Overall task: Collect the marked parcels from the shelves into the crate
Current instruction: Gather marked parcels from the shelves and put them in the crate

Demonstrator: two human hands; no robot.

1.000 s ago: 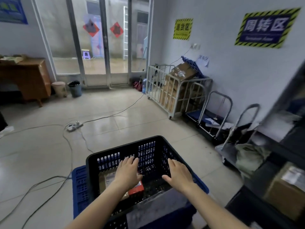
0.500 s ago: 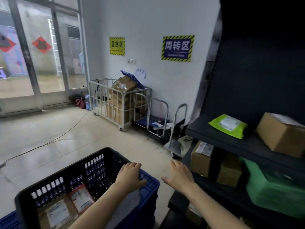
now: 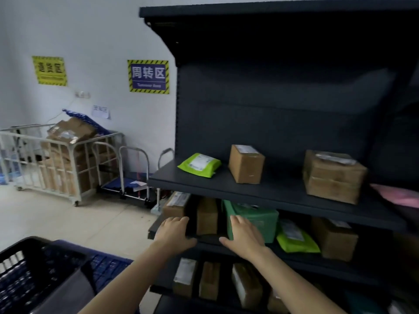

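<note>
We see the black crate (image 3: 27, 275) cut off by the left and bottom edges, and a pink parcel (image 3: 399, 196) cut by the right edge. Labels on the brown box (image 3: 246, 166) and green mailer (image 3: 199, 165) blur beyond reading; we cannot tell which are marked.

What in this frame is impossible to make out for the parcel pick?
Head view only:
- Label on the cardboard box: too blurred and small to read any mark.
- Crate contents: cut off by the bottom edge.
- Pink parcel: cut by the right edge.
</note>
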